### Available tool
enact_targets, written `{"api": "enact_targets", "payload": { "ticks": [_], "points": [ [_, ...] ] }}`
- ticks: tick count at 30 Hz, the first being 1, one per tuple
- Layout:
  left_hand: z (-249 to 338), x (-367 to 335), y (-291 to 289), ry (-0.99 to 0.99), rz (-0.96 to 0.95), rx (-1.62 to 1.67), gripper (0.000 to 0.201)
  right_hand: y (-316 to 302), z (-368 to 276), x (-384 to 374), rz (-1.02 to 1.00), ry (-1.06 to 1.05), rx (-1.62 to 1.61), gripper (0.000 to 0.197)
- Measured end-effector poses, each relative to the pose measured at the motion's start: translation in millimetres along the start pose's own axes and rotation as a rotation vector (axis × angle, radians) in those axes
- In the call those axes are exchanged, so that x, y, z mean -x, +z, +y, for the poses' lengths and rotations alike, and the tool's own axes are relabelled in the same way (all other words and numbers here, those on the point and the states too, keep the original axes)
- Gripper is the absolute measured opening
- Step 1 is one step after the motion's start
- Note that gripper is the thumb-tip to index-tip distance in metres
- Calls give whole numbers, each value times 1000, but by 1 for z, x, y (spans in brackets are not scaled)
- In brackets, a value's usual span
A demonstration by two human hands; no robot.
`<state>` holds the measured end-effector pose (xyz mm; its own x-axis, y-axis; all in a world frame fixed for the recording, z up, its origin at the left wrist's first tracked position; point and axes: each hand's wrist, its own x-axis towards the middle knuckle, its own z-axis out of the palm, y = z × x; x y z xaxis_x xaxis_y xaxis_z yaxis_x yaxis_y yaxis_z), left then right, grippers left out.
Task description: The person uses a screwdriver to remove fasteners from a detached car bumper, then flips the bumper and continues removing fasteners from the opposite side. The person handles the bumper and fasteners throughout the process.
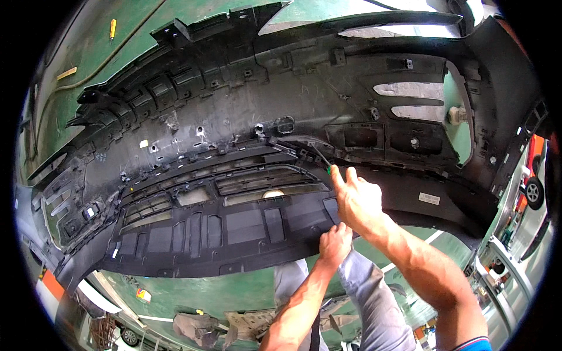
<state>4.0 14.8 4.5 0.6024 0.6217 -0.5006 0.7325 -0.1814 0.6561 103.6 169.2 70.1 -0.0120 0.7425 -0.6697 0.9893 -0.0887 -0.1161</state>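
A large black car bumper cover (257, 102) lies in front of me with its ribbed inner side showing. A black slatted grille panel (246, 228) sits along its near side. My right hand (358, 199) is closed round a screwdriver (322, 157); its thin shaft and a bit of green handle show. The shaft slants up and left to the seam between grille and bumper cover, right of the middle. Exactly what the tip touches is too small to tell. My left hand (335, 241), fingers curled, grips the near edge of the grille panel, just below the right hand.
A yellow-handled tool (112, 29) and a hose (111, 70) lie on the green floor beyond the bumper. Several loose dark parts (196, 329) are on the floor near my legs. At the right stands a light-coloured vehicle (535, 234). A white label (428, 198) is on the bumper's right side.
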Motion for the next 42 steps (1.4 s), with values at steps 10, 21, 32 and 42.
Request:
{"api": "enact_targets", "payload": {
  "ticks": [10,21,32,42],
  "points": [
    [-1,1,4,13,23,-7,29,-2,-4,-13,-192,261,-237,62],
    [0,2,11,-6,16,39,30,38,5,-17,23,610,-1093,58],
    [-1,2,6,26,52,20,21,5,5,-6,-75,-48,55,57],
    [-2,-1,9,2,-37,39,31,17,-8,-12,-83,465,-684,57]
  ]
}}
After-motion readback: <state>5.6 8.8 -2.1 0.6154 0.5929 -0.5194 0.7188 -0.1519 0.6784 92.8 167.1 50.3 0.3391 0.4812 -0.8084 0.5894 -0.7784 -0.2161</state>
